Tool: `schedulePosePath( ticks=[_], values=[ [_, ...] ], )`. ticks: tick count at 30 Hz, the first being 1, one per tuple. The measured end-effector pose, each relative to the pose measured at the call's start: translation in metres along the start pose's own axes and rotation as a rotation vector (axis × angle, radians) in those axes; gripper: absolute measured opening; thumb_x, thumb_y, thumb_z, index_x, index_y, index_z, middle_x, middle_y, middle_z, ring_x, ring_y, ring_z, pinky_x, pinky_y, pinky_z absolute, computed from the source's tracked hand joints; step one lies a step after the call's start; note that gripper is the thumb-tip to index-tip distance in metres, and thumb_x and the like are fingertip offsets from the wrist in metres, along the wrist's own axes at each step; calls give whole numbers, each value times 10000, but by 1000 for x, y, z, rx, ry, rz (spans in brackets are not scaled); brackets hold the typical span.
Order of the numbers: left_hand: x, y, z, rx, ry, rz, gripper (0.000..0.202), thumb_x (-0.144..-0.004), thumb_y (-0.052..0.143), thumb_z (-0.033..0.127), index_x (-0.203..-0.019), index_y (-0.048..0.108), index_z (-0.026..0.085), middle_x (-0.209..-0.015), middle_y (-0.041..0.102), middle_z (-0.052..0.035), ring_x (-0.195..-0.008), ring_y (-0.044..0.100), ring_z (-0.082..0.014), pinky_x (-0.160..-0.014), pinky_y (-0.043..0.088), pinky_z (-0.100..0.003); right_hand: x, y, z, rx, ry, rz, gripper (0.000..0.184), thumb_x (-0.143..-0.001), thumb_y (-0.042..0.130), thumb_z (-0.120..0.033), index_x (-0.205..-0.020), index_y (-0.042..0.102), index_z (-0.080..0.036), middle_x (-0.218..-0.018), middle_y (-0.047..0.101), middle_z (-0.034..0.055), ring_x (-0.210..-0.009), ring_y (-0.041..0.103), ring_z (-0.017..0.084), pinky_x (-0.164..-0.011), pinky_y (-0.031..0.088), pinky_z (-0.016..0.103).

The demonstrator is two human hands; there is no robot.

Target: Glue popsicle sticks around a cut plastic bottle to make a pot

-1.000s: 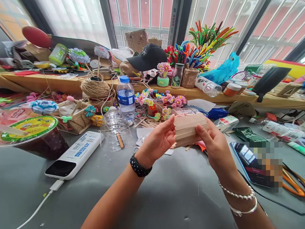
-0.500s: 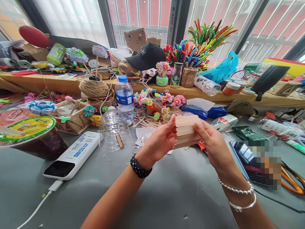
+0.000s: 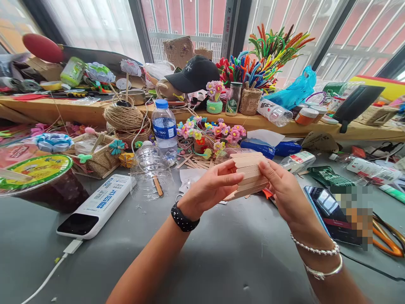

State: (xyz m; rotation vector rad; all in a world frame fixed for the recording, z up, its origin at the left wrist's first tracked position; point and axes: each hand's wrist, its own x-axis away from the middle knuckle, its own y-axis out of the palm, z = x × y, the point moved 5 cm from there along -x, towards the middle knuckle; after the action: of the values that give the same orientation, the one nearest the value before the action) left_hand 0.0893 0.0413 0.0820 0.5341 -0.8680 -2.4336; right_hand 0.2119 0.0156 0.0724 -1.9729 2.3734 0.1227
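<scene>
Between my two hands, above the grey table, is a piece made of several pale wooden craft sticks (image 3: 251, 172) joined side by side into a curved wall. My right hand (image 3: 280, 185) grips its right end, thumb on the near face and the other fingers behind. At the left end, my left hand (image 3: 211, 185) has its thumb across the near face and its fingers around the far side. Behind my left hand lie scissors (image 3: 179, 197), mostly covered, on white paper. Loose craft sticks (image 3: 198, 162) are spread on the table beyond.
A cut clear plastic bottle (image 3: 148, 173) and a water bottle (image 3: 164, 126) stand left of my hands. A white power bank (image 3: 95, 207) and a drink cup (image 3: 41, 185) are further left. At right lie a phone (image 3: 332, 215) and orange-handled pliers (image 3: 386, 236).
My left thumb has moved from the upper left edge of the craft-stick piece down across its near face. The piece has tilted slightly; my right hand keeps its hold.
</scene>
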Motion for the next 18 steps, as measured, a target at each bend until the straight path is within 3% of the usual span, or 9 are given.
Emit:
schedulePosePath(
  ticks=[4,7,11,18],
  values=[
    [-2,-3,1,63,8,91,293,-816,518,283,-1047,594,119,-1017,626,-107,-1046,525,-224,-905,403,-308,1,0,-2,-14,-6,1,457,-752,510,-469,-1147,518,-237,-1069,618,33,-892,586,205,-655,506,298],
    [-3,-6,2,100,-17,175,344,-872,394,339,-1030,596,110,-999,629,-111,-1034,532,-208,-905,403,-298,2,2,-6,-14,-49,2,439,-761,522,-427,-1152,504,-230,-1124,589,39,-1025,531,221,-773,491,330],
    [-2,-7,2,125,-41,157,339,-870,395,324,-1028,590,96,-969,638,-121,-1014,546,-219,-902,403,-317,4,3,-8,16,-90,8,454,-765,520,-416,-1181,476,-239,-1147,575,42,-1069,506,232,-848,462,375],
    [-3,-8,-1,130,-46,98,362,-846,441,348,-1069,571,93,-989,636,-127,-1054,524,-236,-924,382,-331,3,3,-7,26,-95,20,480,-756,528,-425,-1195,457,-243,-1143,575,46,-1031,530,234,-757,504,347]
  ],
)
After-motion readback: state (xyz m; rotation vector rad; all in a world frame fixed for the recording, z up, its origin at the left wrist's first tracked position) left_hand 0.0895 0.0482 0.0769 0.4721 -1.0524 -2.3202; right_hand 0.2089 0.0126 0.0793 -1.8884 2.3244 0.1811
